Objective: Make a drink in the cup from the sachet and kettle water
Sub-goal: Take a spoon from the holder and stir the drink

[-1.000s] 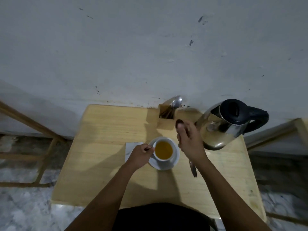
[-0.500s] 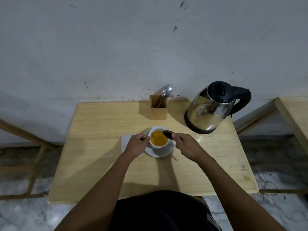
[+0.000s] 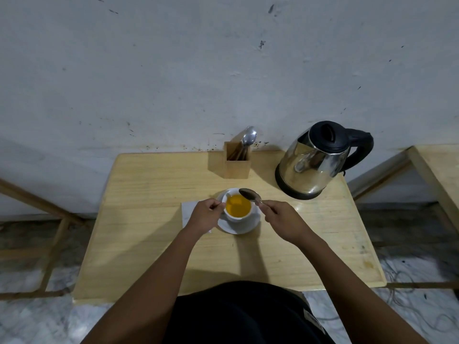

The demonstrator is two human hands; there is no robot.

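Note:
A white cup full of orange drink sits on a white saucer in the middle of the wooden table. My left hand grips the cup's left side at the handle. My right hand holds a metal spoon, whose bowl hovers over the cup's far right rim. A pale sachet lies flat on the table, partly under my left hand. The steel kettle with its black lid and handle stands at the back right.
A wooden holder with a spoon and sticks stands at the back by the wall. A second table is at the right. Wooden frames lean at the left, and cables lie on the floor at the right.
My right hand has come down from near the holder to the cup's right side, with the spoon bowl now over the rim. The camera has pulled back. My left hand stays on the cup.

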